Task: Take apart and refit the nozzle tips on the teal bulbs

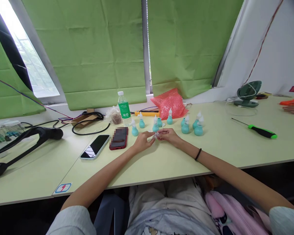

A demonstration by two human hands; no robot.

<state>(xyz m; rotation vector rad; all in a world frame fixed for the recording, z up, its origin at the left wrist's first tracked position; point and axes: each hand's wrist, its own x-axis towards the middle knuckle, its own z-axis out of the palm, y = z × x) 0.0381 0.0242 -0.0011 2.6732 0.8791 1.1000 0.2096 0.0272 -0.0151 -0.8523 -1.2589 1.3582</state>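
My left hand (144, 141) and my right hand (170, 135) meet above the table, fingers pinched on a small clear plastic nozzle (156, 135) between them. Its exact shape is partly hidden by the fingertips. Just beyond the hands stand several small teal squeeze bulbs, most with clear pointed tips, such as the capped bulb (135, 131) near my left hand and the capped bulb (198, 130) to the right of my right hand. One bulb (159, 122) behind my fingers has no tip on it.
Left of my hands lie a red-cased phone (119, 138) and a pale-cased phone (95, 147). Behind are a water bottle (123, 109) and pink bubble wrap (169, 103). A screwdriver (259, 130) and green fan (248, 94) are rightward; a black frame (36, 140) sits left.
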